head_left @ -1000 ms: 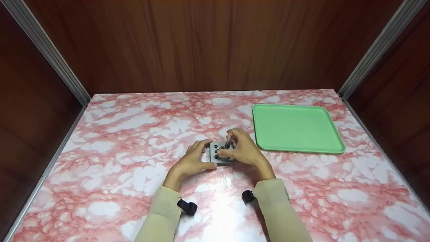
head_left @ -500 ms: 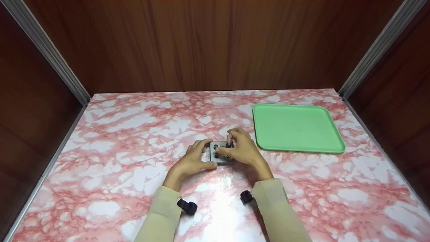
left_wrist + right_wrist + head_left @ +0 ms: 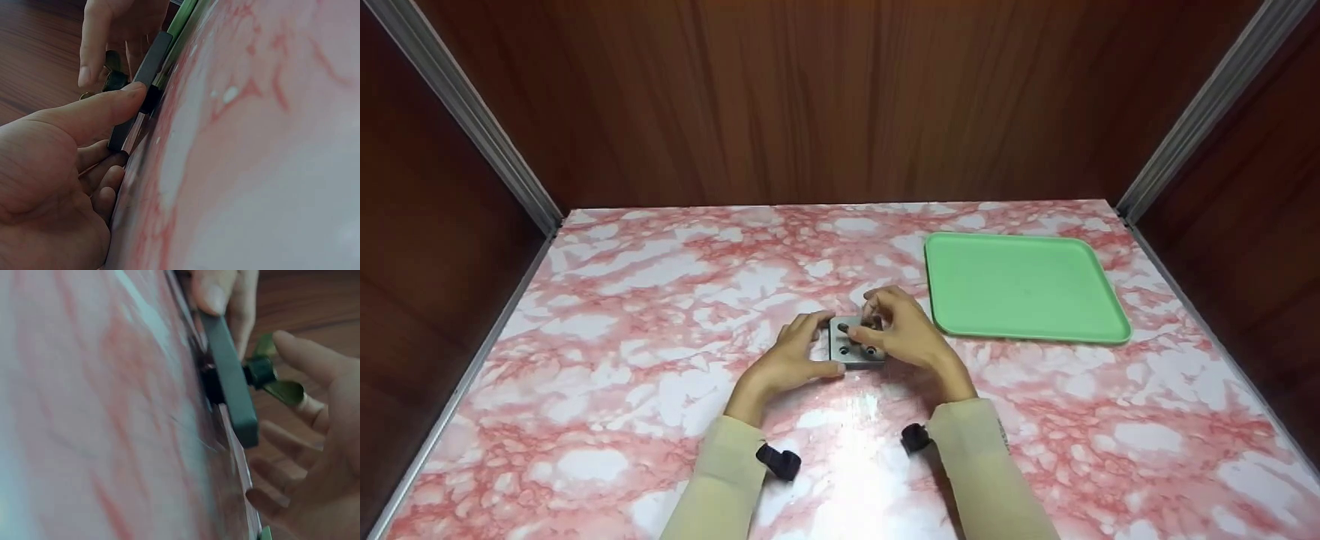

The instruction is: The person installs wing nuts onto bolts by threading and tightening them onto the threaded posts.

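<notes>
A small grey metal plate (image 3: 855,358) with dark holes lies between the hands at mid-table. The left hand (image 3: 787,365) grips it from the left, thumb on the near edge and fingers at the far left corner. On the plate's face stands a dark cylindrical piece (image 3: 260,372) with two greenish wings (image 3: 286,391). The right hand (image 3: 913,335) has its thumb and a finger on opposite wings, the other fingers loosely bent; in the right wrist view its thumb (image 3: 309,360) touches the upper wing. A dark part (image 3: 212,385) shows beneath the plate.
A green tray (image 3: 1024,289) lies right of and beyond the hands on the red and white marbled table (image 3: 660,300). Brown wood-look panels (image 3: 810,97) stand at the back and both sides, with metal strips at the corners.
The right thumb and fingers have shifted slightly over the plate around the winged piece, uncovering the two near holes more. The left hand and the plate stay essentially in place.
</notes>
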The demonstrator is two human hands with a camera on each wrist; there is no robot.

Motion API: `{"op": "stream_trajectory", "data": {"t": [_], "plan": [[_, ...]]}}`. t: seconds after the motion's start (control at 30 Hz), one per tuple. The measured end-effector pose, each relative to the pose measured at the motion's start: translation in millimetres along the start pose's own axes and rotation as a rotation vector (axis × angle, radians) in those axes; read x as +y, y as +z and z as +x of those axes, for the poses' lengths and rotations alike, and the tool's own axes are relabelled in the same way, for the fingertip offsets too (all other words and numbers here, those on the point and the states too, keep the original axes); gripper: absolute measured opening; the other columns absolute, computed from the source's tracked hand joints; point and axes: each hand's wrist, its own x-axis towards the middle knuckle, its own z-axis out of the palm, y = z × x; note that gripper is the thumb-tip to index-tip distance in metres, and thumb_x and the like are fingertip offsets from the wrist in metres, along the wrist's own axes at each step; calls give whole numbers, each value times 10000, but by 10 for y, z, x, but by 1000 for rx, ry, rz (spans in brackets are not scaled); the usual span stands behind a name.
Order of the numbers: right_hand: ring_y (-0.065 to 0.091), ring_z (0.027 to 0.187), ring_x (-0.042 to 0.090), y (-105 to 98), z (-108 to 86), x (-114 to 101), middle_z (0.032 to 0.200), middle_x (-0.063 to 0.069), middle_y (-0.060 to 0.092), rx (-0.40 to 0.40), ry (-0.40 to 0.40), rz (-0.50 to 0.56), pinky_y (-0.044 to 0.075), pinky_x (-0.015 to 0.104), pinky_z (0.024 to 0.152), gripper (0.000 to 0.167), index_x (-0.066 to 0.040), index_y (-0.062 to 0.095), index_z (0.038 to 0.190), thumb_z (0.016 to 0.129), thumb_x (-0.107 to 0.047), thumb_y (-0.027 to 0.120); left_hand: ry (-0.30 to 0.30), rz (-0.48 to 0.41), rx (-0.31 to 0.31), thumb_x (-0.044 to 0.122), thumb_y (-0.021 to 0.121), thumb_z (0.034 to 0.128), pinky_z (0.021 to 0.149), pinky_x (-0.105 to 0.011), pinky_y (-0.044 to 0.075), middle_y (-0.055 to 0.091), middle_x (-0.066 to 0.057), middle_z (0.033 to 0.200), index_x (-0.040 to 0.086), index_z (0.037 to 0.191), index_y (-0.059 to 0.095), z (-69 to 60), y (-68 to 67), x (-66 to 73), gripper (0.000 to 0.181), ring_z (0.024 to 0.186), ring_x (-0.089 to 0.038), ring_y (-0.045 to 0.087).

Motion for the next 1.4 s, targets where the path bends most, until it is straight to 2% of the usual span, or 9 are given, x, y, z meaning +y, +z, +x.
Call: {"op": "stream_trajectory", "data": {"t": [0.1, 0.3, 0.53, 0.8, 1.1, 1.4], "plan": [[576, 1275, 303, -60, -13, 13, 1309, 91, 623, -18, -17, 67, 418, 510, 1154, 273, -66, 711, 1098, 921, -234, 834, 6, 9, 0, 263, 879, 856, 1175, -546, 367, 427, -80, 1595, 172, 1643, 380, -4, -1, 6, 936, 1412, -317, 395], [577, 1316, 312, -126, -21, 33, 1357, 92, 610, -33, -38, 153, 439, 523, 1153, 281, -76, 733, 1264, 994, -146, 700, 12, 24, -1, 255, 881, 852, 1165, -551, 378, 440, -89, 1578, 173, 1637, 386, -11, 0, 3, 931, 1396, -324, 409], [541, 1333, 274, -123, -10, 34, 1374, 80, 627, -3, -42, 147, 405, 554, 1155, 322, -160, 769, 1260, 1007, -46, 606, 14, 33, 11, 262, 885, 838, 1153, -554, 388, 458, -84, 1558, 177, 1627, 400, -11, 0, -21, 930, 1372, -315, 426], [534, 1344, 301, -101, -5, 41, 1382, 102, 621, -60, -45, 185, 383, 542, 1184, 462, -134, 773, 1273, 948, 97, 539, 13, 22, 10, 268, 886, 839, 1140, -561, 391, 463, -79, 1549, 186, 1623, 406, -9, -1, -23, 923, 1365, -309, 424], [545, 1332, 286, -103, -21, 29, 1371, 65, 629, -122, -20, 153, 366, 559, 1178, 519, -175, 769, 1306, 939, 84, 509, 12, 8, 0, 273, 882, 851, 1139, -539, 381, 456, -71, 1546, 178, 1635, 387, -11, -5, -11, 932, 1360, -300, 421], [539, 1298, 288, -100, -17, 28, 1364, 77, 623, -160, -1, 156, 374, 548, 1143, 547, -182, 755, 1337, 903, 62, 526, 9, -1, 1, 287, 877, 850, 1145, -566, 377, 440, -75, 1569, 183, 1642, 377, -5, -4, -23, 942, 1380, -307, 414]]}}
